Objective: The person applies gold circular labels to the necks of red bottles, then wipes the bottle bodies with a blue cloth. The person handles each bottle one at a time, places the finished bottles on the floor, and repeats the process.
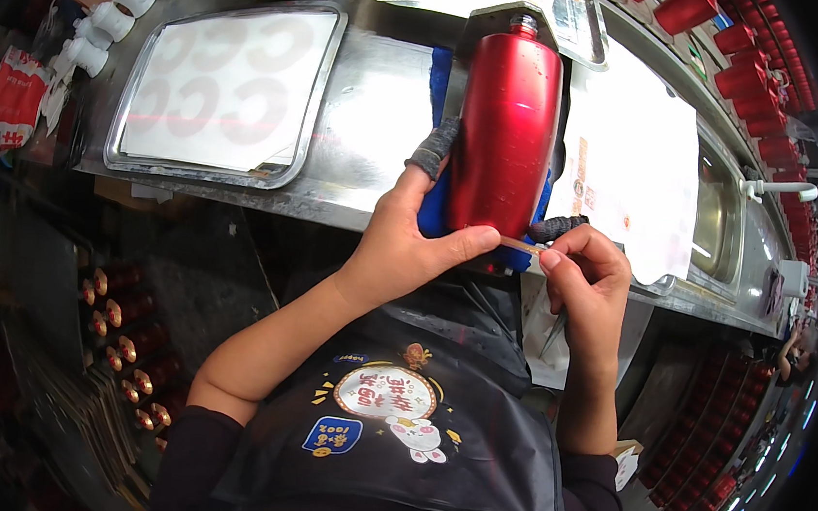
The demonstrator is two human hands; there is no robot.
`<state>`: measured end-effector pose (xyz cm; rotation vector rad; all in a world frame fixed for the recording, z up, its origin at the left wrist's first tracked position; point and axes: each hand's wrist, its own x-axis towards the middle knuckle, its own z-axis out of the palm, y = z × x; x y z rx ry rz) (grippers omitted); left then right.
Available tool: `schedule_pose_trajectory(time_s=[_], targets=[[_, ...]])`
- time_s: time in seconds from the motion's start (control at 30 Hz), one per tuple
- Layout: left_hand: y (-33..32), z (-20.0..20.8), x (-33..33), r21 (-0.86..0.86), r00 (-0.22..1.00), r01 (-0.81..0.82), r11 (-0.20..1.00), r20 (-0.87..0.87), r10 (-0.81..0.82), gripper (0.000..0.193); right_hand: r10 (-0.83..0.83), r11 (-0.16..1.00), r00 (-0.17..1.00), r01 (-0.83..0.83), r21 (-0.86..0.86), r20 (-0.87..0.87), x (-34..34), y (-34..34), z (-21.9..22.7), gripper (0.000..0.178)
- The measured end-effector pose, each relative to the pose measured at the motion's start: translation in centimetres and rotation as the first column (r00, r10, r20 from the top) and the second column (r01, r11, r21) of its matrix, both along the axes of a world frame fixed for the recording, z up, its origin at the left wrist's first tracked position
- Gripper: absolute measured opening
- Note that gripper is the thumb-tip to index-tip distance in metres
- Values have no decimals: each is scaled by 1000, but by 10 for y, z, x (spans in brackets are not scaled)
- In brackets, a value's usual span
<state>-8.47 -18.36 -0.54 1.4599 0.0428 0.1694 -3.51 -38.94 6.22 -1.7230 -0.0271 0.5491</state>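
Red bottle point(508, 128) is upper centre of the frame, lying on its side on the worktop point(353, 168). Neck points to the top edge, base faces the wearer. Blue padding point(433, 209) shows along both sides; my guess is it stops the bottle rolling and saves the finish.

Left hand point(395, 249): fingers spread, not clenched, index along the bottle's left flank, thumb at the base end by the thin strip point(522, 247). Probably steadying the bottle and pinning that end of the strip; whether the thumb really presses, can't tell. Remaining fingers hidden.

Right hand point(594, 283): thumb and index pinch the strip's other end, likely to keep it taut and straight along the base. A slim pointed tool point(555, 333) shows below that palm (how it's held, can't tell).

Dark finger covers point(432, 150) on both hands, presumably for grip or to avoid marks.

Tray point(204, 175) with a sheet of C-shaped pieces point(219, 39) sits upper left, apparently within left reach.
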Motion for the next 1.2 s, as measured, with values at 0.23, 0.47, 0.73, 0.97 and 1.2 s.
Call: schedule_pose_trajectory(time_s=[0.23,0.47,0.73,0.97,1.2], targets=[[6,-3,-5,-109,998,20,994,-56,-27,91,29,1000,999,-29,2,26,-2,1,1,12],[15,-7,-4,-243,992,110,964,-30,-121,83,37,999,998,-36,-9,60,-3,4,2,12],[35,-8,-7,-433,990,-24,901,-137,-40,77,44,999,996,-44,-3,78,-6,7,6,11],[17,-3,-4,-202,999,3,979,-48,-13,84,45,998,996,-42,-36,81,-6,6,7,11],[4,-2,0,-46,1000,-8,999,-4,8,93,27,998,994,-20,-58,107,-6,6,4,11]])
